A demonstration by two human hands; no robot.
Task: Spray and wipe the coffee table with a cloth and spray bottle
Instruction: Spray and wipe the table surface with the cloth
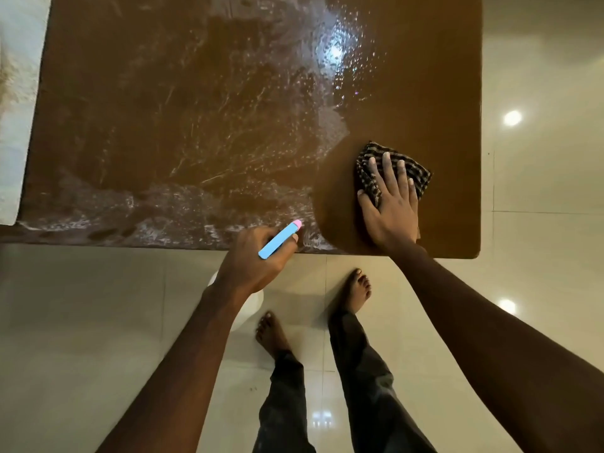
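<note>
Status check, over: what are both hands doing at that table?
Left hand grips spray bottle over near edge. Right hand flat on cloth, pressing it to coffee table. Wet streaks left of cloth; no obstacle seen.

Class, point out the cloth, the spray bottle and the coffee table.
cloth (422, 176), head view, uncovered checked fabric.
spray bottle (277, 240), head view, blue spray head.
coffee table (441, 76), head view, dry brown top.
</note>
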